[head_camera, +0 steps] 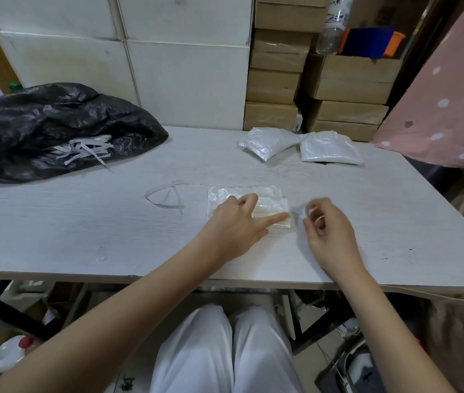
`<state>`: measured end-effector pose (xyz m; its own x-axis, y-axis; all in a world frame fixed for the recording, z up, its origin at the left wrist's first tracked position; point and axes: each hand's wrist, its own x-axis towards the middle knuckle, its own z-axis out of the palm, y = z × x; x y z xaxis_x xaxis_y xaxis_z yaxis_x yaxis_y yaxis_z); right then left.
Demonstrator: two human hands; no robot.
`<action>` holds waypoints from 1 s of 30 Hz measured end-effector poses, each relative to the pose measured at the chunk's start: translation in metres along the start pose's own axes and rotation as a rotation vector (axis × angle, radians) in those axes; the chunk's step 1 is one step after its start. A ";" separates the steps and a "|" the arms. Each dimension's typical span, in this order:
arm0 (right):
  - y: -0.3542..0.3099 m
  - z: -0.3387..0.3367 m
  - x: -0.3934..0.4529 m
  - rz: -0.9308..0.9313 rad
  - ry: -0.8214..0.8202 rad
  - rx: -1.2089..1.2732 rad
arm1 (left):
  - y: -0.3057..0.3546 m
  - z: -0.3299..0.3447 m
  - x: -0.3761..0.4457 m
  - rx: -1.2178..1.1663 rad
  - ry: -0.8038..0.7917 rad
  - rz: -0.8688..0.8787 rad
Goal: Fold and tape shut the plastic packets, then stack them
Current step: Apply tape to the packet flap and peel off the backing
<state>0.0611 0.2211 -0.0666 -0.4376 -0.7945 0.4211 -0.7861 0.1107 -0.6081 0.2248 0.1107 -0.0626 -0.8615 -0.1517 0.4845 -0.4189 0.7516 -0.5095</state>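
**Left hand pins a folded packet while the right holds a bit of clear tape**

A flat plastic packet (249, 204) lies on the white tabletop (83, 222), near the front edge and just ahead of the person's two bare arms. The left hand (233, 225) rests on the packet's near half, its index finger stretched out straight along the near right edge and the other fingers loosely curled on top of the plastic; it presses the packet down and grips nothing. The right hand (328, 225) hovers just beside the packet's right end, thumb and fingers curled together and pinching a small, clear, blurred piece that looks like tape (304, 212) (motion blur makes it hard to be sure).

Towards the far right of the tabletop two more filled plastic packets (300, 146) lie side by side, touching at their inner corners and well apart from the one under the hands. To the left of the near packet lie thin clear strips (165, 195), curled on the surface. A crumpled black plastic bag (54, 129) sits at the far left, with white strips (86, 151) spilling over it. Behind the tabletop stand white boxes (168, 66) and stacked cardboard boxes (276, 80). A pink spotted cloth (449, 109) hangs at the right.
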 end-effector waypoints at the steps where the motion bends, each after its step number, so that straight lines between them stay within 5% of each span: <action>1: 0.000 0.001 0.000 0.025 -0.018 0.012 | 0.001 0.003 -0.002 -0.029 -0.019 -0.015; 8: 0.000 0.015 0.014 0.072 -0.071 -0.470 | -0.006 0.001 -0.001 -0.096 0.043 -0.062; 16: 0.008 0.015 0.023 0.025 -0.041 -0.615 | -0.017 -0.006 0.003 -0.227 -0.030 -0.027; 20: -0.012 0.009 0.022 -0.143 0.101 -0.343 | -0.015 0.002 0.000 -0.209 -0.047 -0.066; 23: -0.036 0.008 0.021 -0.353 -0.047 -0.140 | -0.013 0.003 -0.003 -0.121 -0.013 -0.168; 26: -0.043 0.018 0.024 -0.379 -0.191 -0.252 | -0.013 0.000 -0.010 -0.305 0.007 -0.304; 30: -0.043 0.024 0.030 -0.243 -0.284 -0.296 | -0.025 -0.008 -0.022 -1.065 -0.173 -0.788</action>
<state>0.0924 0.1785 -0.0443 -0.1212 -0.9457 0.3015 -0.9597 0.0341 -0.2790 0.2570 0.1003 -0.0548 -0.5532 -0.7931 0.2547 -0.4594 0.5456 0.7010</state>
